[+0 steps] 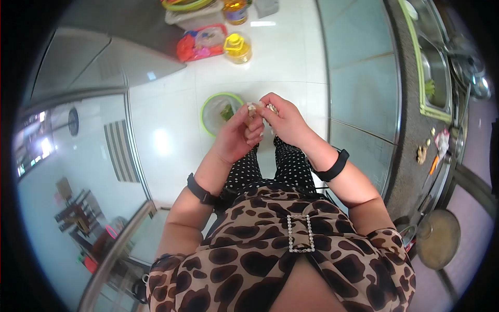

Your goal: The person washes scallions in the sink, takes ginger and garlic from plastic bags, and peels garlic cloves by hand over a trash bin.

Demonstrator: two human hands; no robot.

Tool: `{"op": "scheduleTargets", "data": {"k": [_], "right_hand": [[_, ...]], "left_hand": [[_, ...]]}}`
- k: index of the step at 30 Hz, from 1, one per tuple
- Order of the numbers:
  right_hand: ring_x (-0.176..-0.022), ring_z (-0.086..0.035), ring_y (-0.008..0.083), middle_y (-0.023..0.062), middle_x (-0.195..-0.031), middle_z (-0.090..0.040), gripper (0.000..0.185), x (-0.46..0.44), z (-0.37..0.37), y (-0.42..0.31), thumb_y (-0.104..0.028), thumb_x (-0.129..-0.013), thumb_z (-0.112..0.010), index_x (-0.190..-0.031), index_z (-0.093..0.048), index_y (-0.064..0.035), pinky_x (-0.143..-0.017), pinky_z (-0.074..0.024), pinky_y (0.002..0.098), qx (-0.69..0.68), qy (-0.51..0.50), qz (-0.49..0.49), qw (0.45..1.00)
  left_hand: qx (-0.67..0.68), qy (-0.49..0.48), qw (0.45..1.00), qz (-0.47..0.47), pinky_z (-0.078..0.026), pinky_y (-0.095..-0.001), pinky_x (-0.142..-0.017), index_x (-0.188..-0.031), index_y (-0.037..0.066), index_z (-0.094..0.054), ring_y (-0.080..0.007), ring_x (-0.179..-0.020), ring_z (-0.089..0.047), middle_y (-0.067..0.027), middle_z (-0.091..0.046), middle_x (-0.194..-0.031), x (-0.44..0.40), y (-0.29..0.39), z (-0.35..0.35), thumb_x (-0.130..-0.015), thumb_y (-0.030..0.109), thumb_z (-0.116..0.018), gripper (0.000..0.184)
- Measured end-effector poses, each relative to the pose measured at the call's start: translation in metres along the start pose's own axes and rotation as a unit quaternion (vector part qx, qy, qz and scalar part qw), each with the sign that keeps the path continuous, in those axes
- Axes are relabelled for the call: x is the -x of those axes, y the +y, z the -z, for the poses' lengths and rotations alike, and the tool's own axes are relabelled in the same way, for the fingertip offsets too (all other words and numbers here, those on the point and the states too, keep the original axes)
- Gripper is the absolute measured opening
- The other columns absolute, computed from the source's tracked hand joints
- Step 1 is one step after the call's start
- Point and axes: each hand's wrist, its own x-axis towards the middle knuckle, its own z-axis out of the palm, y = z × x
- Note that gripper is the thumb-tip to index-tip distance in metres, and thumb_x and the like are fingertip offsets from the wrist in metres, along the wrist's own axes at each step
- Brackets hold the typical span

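Both my hands meet in front of me, above the floor and beside a green-rimmed bin (pixel 204 125) with green scraps in it. My left hand (pixel 241 132) pinches a small whitish piece that looks like a garlic clove (pixel 252 107), its other fingers curled. Against the same piece press the thumb and fingertips of my right hand (pixel 285 118). Another pale, papery bit of garlic (pixel 272 108) shows in the curl of my right fingers. The fingertips partly hide both pieces.
Oil bottles (pixel 238 51) and a red tray (pixel 213 53) of bags stand on the floor ahead. At right, the counter (pixel 403 171) carries ginger (pixel 421 154), small pale cloves, an orange-handled tool (pixel 433 165) and a sink (pixel 434 78). A glass sliding door (pixel 130 140) is left.
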Motion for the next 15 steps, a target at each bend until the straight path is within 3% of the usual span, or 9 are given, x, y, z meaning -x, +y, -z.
{"op": "scheduleTargets", "data": {"k": [1,3,7,9,11,12,15], "right_hand": [[-0.074,-0.057,0.0222,0.0143,-0.08,-0.06,0.014,-0.008,-0.024,0.005,-0.015,-0.088,-0.053,-0.091,-0.051,-0.0018,-0.067,-0.0447,0.0322,0.017,-0.013,0.005,1.0],[-0.062,-0.046,0.0062,0.0,-0.069,-0.053,0.011,-0.016,-0.053,0.009,-0.015,-0.089,-0.054,-0.093,-0.053,-0.0048,-0.056,-0.0403,0.0222,0.032,-0.025,0.032,0.999],[-0.061,-0.046,0.0059,-0.001,-0.068,-0.051,0.011,-0.022,-0.082,0.026,-0.016,-0.089,-0.053,-0.094,-0.052,-0.0056,-0.055,-0.0401,0.0223,0.058,-0.064,0.017,0.996],[-0.062,-0.047,0.0055,-0.0016,-0.068,-0.05,0.012,-0.024,-0.088,0.04,-0.017,-0.09,-0.052,-0.095,-0.052,-0.0067,-0.056,-0.04,0.0219,0.032,-0.095,-0.067,0.993],[-0.063,-0.048,0.0062,-0.0016,-0.069,-0.05,0.013,-0.033,-0.095,0.064,-0.018,-0.09,-0.052,-0.096,-0.052,-0.0072,-0.056,-0.0402,0.0219,0.012,-0.114,-0.08,0.99],[-0.063,-0.048,0.0066,-0.0017,-0.069,-0.05,0.013,-0.035,-0.099,0.077,-0.019,-0.09,-0.053,-0.096,-0.052,-0.0076,-0.056,-0.04,0.0218,-0.023,-0.101,-0.115,0.988],[-0.061,-0.048,0.0077,-0.0016,-0.07,-0.05,0.011,-0.037,-0.109,0.111,-0.018,-0.09,-0.053,-0.094,-0.051,-0.0082,-0.056,-0.0397,0.0218,-0.094,-0.087,-0.18,0.975]], "left_hand": [[0.01,-0.009,1.0,-0.018,-0.028,-0.0195,-0.049,-0.108,0.009,-0.05,-0.008,-0.057,-0.032,0.0028,-0.034,-0.067,0.015,0.007,0.022,-0.093,0.035,-0.043,0.031],[0.028,-0.004,0.996,-0.079,-0.028,-0.0199,-0.049,-0.106,0.009,-0.052,-0.0083,-0.057,-0.031,0.0028,-0.035,-0.068,0.042,0.014,0.04,-0.093,0.034,-0.044,0.029],[0.078,0.077,0.976,-0.19,-0.028,-0.0199,-0.05,-0.102,0.009,-0.053,-0.0084,-0.059,-0.031,0.0031,-0.034,-0.069,0.082,0.017,0.074,-0.092,0.028,-0.047,0.023],[0.09,0.123,0.962,-0.228,-0.029,-0.0199,-0.051,-0.098,0.007,-0.052,-0.0082,-0.06,-0.033,0.0027,-0.037,-0.071,0.099,0.008,0.089,-0.091,0.024,-0.048,0.019],[0.051,0.183,0.943,-0.273,-0.036,-0.0203,-0.055,-0.098,0.007,-0.054,-0.0088,-0.062,-0.042,0.0012,-0.049,-0.076,0.11,0.0,0.105,-0.089,0.023,-0.051,0.019],[0.057,0.183,0.94,-0.283,-0.039,-0.0209,-0.058,-0.098,0.006,-0.054,-0.01,-0.069,-0.048,-0.0012,-0.054,-0.081,0.114,-0.004,0.117,-0.088,0.02,-0.053,0.018],[0.103,0.169,0.932,-0.304,-0.04,-0.021,-0.057,-0.098,0.004,-0.054,-0.0114,-0.069,-0.05,-0.0026,-0.055,-0.081,0.114,-0.022,0.147,-0.087,0.018,-0.053,0.018]]}}
